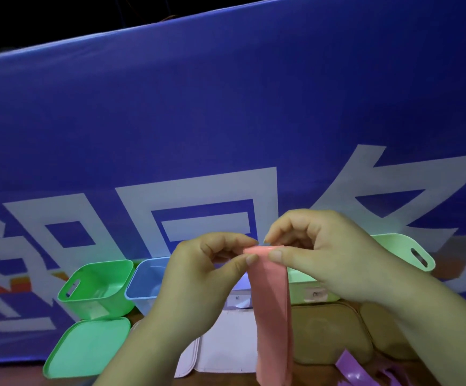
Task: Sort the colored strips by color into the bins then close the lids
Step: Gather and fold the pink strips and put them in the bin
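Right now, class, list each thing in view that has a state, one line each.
pink strip, hanging, pinched at its top edge
left hand, pinching the pink strip
right hand, pinching the pink strip
green bin, open, lid off
blue bin, open
green lid, lying flat before the green bin
purple strips, lying loose, unsorted

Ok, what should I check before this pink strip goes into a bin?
1. Grip on pink strip: ok, left hand and right hand both pinch its top edge.
2. Matching pink bin found: cannot tell, the hands hide the middle of the row.
3. Green bin and blue bin open: ok, lids off.
4. Green lid within reach: ok, lying before its bin.
5. Purple strips sorted: not ok, lying loose, outside any bin.
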`<move>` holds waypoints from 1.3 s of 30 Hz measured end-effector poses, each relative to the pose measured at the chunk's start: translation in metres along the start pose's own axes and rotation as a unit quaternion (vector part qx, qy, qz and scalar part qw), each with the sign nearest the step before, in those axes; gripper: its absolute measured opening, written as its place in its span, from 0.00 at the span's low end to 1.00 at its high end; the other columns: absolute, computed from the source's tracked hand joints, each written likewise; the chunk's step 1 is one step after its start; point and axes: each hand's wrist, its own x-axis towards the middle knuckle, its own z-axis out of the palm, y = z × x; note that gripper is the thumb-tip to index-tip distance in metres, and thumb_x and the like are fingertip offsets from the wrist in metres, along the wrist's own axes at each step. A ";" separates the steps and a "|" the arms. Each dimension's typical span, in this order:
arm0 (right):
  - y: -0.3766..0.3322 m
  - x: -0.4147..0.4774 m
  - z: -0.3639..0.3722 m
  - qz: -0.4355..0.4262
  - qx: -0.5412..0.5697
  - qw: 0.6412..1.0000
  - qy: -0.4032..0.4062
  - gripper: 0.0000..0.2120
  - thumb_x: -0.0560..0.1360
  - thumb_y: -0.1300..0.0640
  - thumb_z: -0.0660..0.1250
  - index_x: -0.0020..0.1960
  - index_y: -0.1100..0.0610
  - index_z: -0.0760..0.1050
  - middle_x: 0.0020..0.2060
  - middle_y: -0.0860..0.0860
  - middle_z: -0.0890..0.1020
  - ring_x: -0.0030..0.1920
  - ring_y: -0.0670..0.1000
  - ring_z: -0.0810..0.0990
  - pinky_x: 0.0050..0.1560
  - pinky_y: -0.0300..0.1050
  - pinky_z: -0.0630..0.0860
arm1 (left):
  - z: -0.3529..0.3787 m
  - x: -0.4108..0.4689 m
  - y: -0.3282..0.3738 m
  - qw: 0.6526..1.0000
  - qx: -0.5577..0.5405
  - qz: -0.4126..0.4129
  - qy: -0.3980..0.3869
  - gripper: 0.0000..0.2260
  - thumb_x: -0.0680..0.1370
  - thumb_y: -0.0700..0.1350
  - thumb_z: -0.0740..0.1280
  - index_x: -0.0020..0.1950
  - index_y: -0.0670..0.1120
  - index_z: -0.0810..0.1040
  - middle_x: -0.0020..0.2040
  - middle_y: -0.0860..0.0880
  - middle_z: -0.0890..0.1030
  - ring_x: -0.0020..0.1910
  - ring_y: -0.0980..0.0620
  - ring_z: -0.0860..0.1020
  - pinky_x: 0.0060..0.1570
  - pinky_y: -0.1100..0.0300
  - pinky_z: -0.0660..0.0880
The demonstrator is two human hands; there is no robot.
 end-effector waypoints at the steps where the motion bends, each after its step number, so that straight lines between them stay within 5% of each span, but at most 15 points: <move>1: 0.002 0.002 -0.001 -0.001 0.005 1.000 -0.005 0.04 0.73 0.52 0.74 0.46 0.47 0.81 0.40 0.46 0.85 0.41 0.46 0.84 0.45 0.41 0.80 | 0.001 0.002 -0.001 1.000 0.010 0.008 0.000 0.09 0.73 0.41 0.75 0.42 0.57 0.86 0.41 0.57 0.86 0.44 0.56 0.84 0.50 0.59 0.80; 14: 0.029 0.012 -0.010 0.004 0.041 0.999 -0.013 0.05 0.76 0.57 0.71 0.46 0.47 0.80 0.39 0.48 0.84 0.43 0.52 0.83 0.50 0.54 0.80 | 0.021 0.016 -0.010 0.995 -0.097 0.019 -0.021 0.10 0.74 0.34 0.72 0.45 0.49 0.82 0.40 0.49 0.84 0.41 0.51 0.82 0.44 0.63 0.77; 19: 0.035 0.008 -0.011 0.002 0.071 0.997 0.023 0.02 0.72 0.53 0.74 0.45 0.49 0.83 0.40 0.48 0.85 0.43 0.49 0.84 0.48 0.51 0.82 | 0.026 0.018 -0.008 0.992 -0.116 0.032 -0.022 0.06 0.74 0.33 0.71 0.42 0.44 0.81 0.36 0.50 0.82 0.37 0.54 0.80 0.40 0.67 0.75; 23: 0.039 0.005 -0.009 0.011 0.087 0.995 0.046 0.09 0.68 0.49 0.78 0.46 0.49 0.83 0.39 0.54 0.85 0.40 0.60 0.83 0.44 0.61 0.81 | 0.031 0.017 -0.007 0.990 -0.138 0.007 -0.017 0.06 0.74 0.32 0.71 0.43 0.43 0.81 0.35 0.50 0.82 0.35 0.56 0.78 0.38 0.67 0.74; 29: 0.039 0.001 -0.009 0.021 0.126 0.991 0.042 0.09 0.69 0.61 0.78 0.45 0.50 0.83 0.38 0.52 0.85 0.38 0.52 0.83 0.41 0.50 0.81 | 0.034 0.014 -0.007 0.989 -0.144 -0.019 -0.021 0.05 0.75 0.33 0.71 0.44 0.43 0.82 0.34 0.51 0.82 0.34 0.56 0.78 0.37 0.68 0.73; 39: 0.035 -0.004 -0.009 0.026 0.109 0.993 0.045 0.07 0.71 0.60 0.77 0.45 0.49 0.84 0.40 0.49 0.86 0.42 0.49 0.85 0.45 0.47 0.82 | 0.034 0.009 0.000 0.991 -0.130 -0.005 -0.041 0.04 0.77 0.33 0.68 0.48 0.42 0.78 0.34 0.52 0.83 0.34 0.57 0.80 0.37 0.69 0.74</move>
